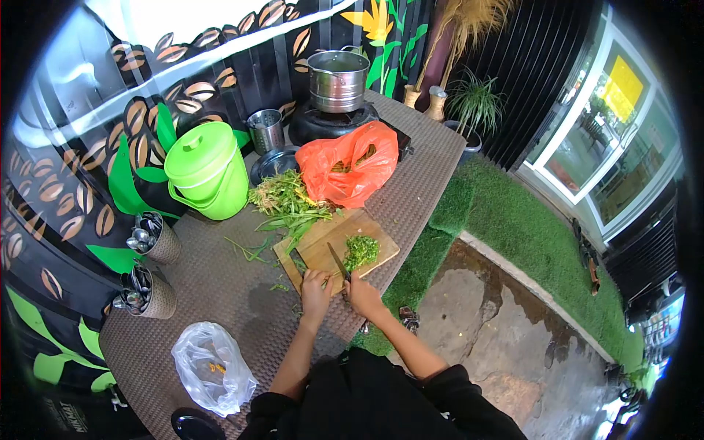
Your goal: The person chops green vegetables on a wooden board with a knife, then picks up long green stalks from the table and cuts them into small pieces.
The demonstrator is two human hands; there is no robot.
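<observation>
A wooden cutting board lies on the brown woven-pattern table. My right hand is wrapped round the handle of a knife, whose blade points up and left across the board. Beside the blade sits a pile of chopped greens. My left hand rests at the board's near left edge, fingers bent together; what they hold, if anything, is hidden. Uncut leafy greens lie at the board's far left, next to an orange-red plastic bag.
A green lidded bucket, a metal cup and a steel pot on a stove stand along the wall side. Two cutlery holders are at left. A clear plastic bag lies near the table's front left.
</observation>
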